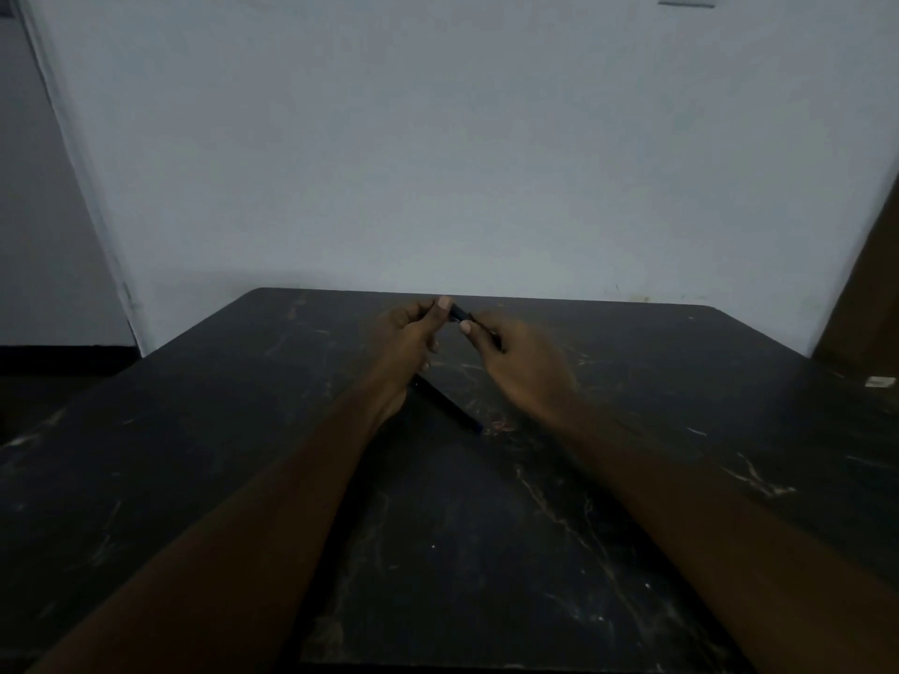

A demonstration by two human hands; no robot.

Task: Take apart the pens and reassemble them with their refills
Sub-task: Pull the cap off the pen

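Dim shot, both bare forearms reached out over a dark scratched table toward its far edge. Left hand and right hand met near the far middle of the table, raised a bit above the top. Between them was a short dark pen piece, pinched at its left end by the left thumb and fingertips and at its right end by the right thumb and forefinger. So both hands were closed on that same piece, the other fingers curled in. Could not tell whether it was a cap, a barrel section or a whole pen, too dark and small, and most of it was covered by the fingers. A thin dark bit ran on from the piece under the right hand's fingers, unclear what. A second dark pen lay flat on the table just below the left hand, slanted from upper left to lower right, its upper end hidden behind the left palm, lower end bluish, between the two wrists. Not touched by either hand as far as visible. Pale wall stood behind the table. A small whitish object sat at the far right, well apart from the hands, too blurred to identify
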